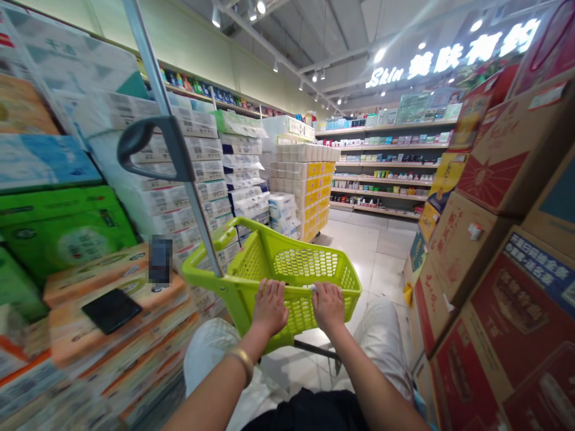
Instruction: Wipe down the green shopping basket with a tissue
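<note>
The lime-green perforated plastic basket [302, 312] stood at the hands, its near rim held by the curled left hand [270, 308] and right hand [329, 308]. Left of them rose a silver metal pole [200, 224] with a grey looped grip [183, 149]; farther left, a flat black rectangular slab [111, 310] lay on orange-wrapped packs [67, 336]. Brown-and-red cardboard cartons [507, 299] were stacked rightward.

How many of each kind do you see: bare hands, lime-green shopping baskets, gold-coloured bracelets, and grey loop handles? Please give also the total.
Bare hands: 2 (left hand, right hand)
Lime-green shopping basket: 1
Gold-coloured bracelet: 1
Grey loop handle: 1
Total: 5
</note>
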Demonstrator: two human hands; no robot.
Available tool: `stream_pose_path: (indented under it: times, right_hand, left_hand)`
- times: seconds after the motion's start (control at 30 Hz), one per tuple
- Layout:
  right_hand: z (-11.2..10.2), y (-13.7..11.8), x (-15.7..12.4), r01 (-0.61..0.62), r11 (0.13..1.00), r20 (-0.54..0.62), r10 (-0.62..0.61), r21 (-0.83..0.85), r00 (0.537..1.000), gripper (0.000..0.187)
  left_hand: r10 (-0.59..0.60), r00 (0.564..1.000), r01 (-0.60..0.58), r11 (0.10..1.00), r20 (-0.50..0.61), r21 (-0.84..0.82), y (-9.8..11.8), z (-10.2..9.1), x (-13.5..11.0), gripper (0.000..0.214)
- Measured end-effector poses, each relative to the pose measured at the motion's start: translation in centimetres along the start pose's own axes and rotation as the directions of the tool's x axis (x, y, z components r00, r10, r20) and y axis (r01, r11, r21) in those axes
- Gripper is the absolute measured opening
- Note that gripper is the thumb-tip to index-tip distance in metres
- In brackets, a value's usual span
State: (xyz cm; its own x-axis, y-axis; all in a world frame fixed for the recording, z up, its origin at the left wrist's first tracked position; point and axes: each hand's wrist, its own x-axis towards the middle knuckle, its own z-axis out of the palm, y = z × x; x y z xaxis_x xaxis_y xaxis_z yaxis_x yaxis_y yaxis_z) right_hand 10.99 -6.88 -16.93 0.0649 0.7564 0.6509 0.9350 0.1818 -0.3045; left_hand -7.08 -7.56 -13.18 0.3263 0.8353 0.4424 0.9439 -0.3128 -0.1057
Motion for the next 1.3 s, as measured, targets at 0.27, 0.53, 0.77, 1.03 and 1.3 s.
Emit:
stream_pose_path:
  times: [0.27,0.53,0.77,1.03,1.3]
  right_hand:
    - [-0.6,-0.4,0.3,-0.162,0.983,0.021,0.165,-0.080,0.986,0.021]
    - [-0.3,-5.1,0.4,0.096,0.992,0.084,-0.103,0.086,0.991,0.017]
    - [-1.8,2.0,-2.1,0.014,0.999,-0.035,-0.015,-0.030,0.999,0.022]
    - [-1.3,-1.4,-1.5,-0.025,0.999,-0.025,0.024,-0.037,0.999,0.019]
    - [-0.9,-2.1,-1.0,0.078,0.997,0.013,-0.079,0.011,0.997,0.021]
  left_hand:
    - [-0.028,1.000,0.028,1.000,-0.006,-0.002,0.9,-0.6,-0.2,0.056]
    - [0.005,1.000,-0.005,1.000,0.013,-0.010,0.6,-0.9,-0.5,0.049]
    - [0.014,0.999,-0.014,1.000,0.039,0.008,0.3,-0.7,-0.7,0.056]
    - [0.009,1.000,-0.010,0.999,0.024,0.039,0.7,-0.3,-0.9,0.057]
    - [0.051,0.997,-0.054,0.998,0.063,0.035,-0.2,-0.1,-0.7,0.059]
